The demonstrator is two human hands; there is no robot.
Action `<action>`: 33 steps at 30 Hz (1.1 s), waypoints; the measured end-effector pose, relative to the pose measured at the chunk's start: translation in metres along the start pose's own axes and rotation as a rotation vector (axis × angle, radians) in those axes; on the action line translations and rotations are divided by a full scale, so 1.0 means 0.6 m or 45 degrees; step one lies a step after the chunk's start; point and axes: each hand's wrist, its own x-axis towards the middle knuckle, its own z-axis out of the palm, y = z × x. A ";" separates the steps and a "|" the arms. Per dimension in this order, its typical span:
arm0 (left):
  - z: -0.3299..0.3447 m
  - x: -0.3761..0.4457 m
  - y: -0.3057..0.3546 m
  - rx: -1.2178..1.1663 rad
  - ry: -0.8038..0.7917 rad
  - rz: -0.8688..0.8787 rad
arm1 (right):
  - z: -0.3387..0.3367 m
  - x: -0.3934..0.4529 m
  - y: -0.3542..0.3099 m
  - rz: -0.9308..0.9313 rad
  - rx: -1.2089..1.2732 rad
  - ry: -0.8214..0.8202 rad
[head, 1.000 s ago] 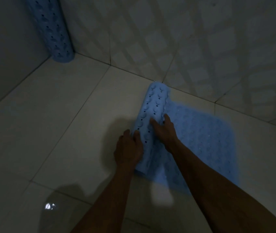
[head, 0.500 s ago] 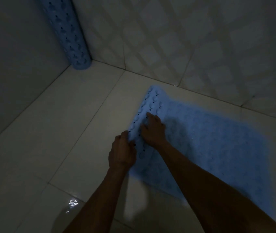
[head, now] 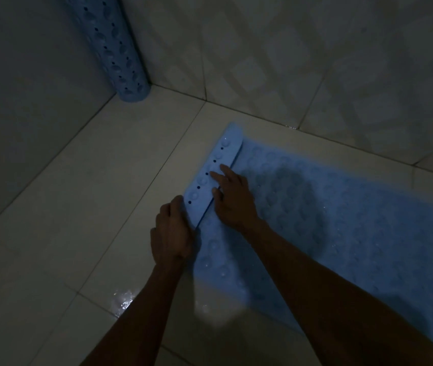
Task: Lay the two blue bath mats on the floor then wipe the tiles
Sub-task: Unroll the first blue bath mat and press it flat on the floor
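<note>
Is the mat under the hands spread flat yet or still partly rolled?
Almost flat. Most of the blue mat lies spread on the floor; only its left end strip is curled over, under both hands.

Unrolled bath mat [head: 342, 220]: soft rubbery-looking plastic, matt, bumpy, perforated
Rolled bath mat [head: 120, 54]: same dimpled blue plastic
Floor tiles [head: 78, 194]: smooth, glossy, wet sheen near
Wall tiles [head: 302, 62]: smooth, patterned glaze

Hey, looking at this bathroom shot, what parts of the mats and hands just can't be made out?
Head view only, very dim:
- Rolled mat in the corner: top cut off by the frame edge.
- Floor mat: right end lost in shadow and past the frame edge.
- Left hand: fingertips hidden under the mat's curled flap.
</note>
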 end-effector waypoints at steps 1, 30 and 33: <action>-0.001 0.002 -0.003 -0.017 0.010 0.018 | 0.002 0.000 0.000 -0.017 -0.067 -0.021; 0.044 0.234 0.078 0.515 -0.098 0.472 | -0.066 0.067 0.100 0.271 -0.470 0.011; 0.065 0.271 0.071 0.574 -0.150 0.551 | -0.057 0.065 0.123 0.241 -0.574 -0.056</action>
